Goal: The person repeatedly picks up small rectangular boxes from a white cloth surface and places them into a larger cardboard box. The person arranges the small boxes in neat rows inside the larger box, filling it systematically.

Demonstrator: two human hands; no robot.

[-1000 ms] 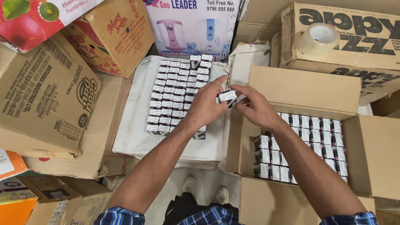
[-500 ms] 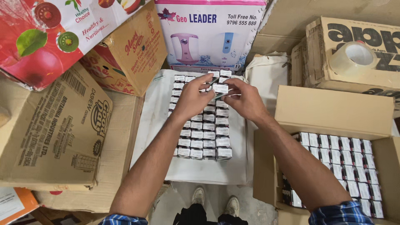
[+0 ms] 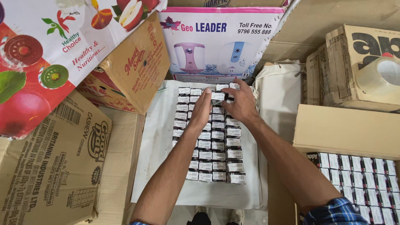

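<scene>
Fingers of both hands pinch 1 small black-and-white carton (image 3: 218,96) between them: left hand (image 3: 201,109) on its near-left side, right hand (image 3: 240,104) on its right. Beneath the fingers, the held carton sits at the far end of a block of matching cartons (image 3: 210,146), about 4 across, laid on a white sheet (image 3: 154,137). Beyond the fingertips a printed appliance box (image 3: 221,41) stands close to the block's far edge; bare sheet lies left of them. Right of the fingers an open carton (image 3: 354,133) holds more small boxes.
</scene>
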